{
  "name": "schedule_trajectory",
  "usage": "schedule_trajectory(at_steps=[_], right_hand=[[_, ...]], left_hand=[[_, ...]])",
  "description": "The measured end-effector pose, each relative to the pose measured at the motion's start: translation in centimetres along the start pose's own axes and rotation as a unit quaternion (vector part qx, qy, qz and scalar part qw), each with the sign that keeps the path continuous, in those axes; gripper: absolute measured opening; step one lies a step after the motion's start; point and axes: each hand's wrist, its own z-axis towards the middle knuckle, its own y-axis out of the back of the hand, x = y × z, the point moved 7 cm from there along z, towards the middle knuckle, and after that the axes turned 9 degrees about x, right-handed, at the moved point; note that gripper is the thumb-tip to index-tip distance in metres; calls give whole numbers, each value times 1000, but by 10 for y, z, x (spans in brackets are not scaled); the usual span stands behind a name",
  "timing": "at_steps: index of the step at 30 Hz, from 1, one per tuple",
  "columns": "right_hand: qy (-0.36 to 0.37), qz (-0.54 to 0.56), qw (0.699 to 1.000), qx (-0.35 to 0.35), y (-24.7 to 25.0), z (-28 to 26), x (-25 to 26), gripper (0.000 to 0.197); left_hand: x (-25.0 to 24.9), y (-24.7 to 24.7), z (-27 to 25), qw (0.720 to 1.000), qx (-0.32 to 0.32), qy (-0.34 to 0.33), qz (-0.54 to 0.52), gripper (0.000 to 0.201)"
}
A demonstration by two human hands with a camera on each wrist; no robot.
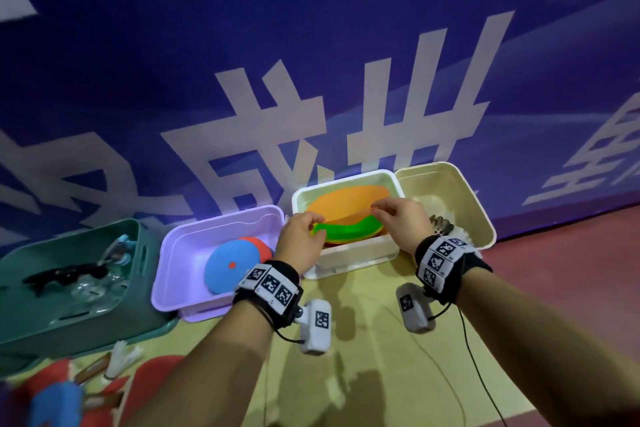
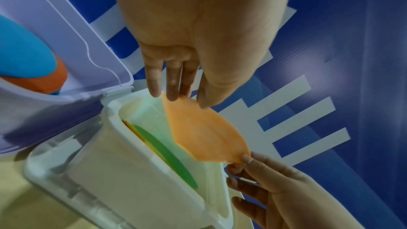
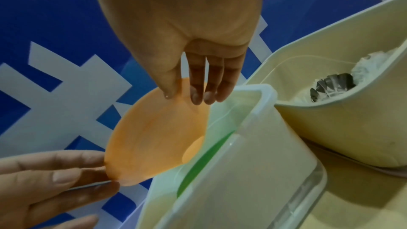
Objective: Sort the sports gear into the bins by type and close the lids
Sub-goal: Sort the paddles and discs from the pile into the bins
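Observation:
An orange flat disc (image 1: 346, 203) hangs half inside the white bin (image 1: 349, 262), above a green disc (image 1: 343, 230) and other coloured discs stacked there. My left hand (image 1: 304, 229) pinches the orange disc's left edge (image 2: 187, 100) and my right hand (image 1: 398, 218) pinches its right edge (image 3: 176, 91). The disc (image 2: 204, 131) bends slightly between the two pinches. In the right wrist view the orange disc (image 3: 154, 137) slants down into the bin over the green disc (image 3: 198, 163).
A lilac bin (image 1: 180, 253) at left holds a blue and a red round pad (image 1: 232, 265). A green bin (image 1: 20, 315) holds clear items. A cream bin (image 1: 478, 218) at right holds shuttlecocks (image 3: 330, 83). Paddles and shuttlecocks (image 1: 121, 357) lie on the floor at bottom left.

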Motion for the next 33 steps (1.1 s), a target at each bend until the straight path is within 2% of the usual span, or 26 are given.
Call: schedule_trajectory(at_steps=[3, 8, 17, 26, 33], right_hand=[[-15, -19, 999, 35, -9, 6, -16, 23], [-32, -62, 995, 72, -19, 14, -30, 25], [-38, -109, 984, 133, -36, 28, -37, 21], [-56, -247, 959, 124, -52, 36, -30, 20], [-71, -235, 955, 164, -69, 36, -29, 22]], left_hand=[[7, -17, 3, 998, 38, 42, -9, 35], [10, -38, 3, 995, 65, 69, -5, 38], [10, -42, 1, 995, 54, 86, -19, 32], [11, -30, -3, 996, 36, 83, -15, 25], [22, -19, -8, 997, 27, 79, -6, 22]])
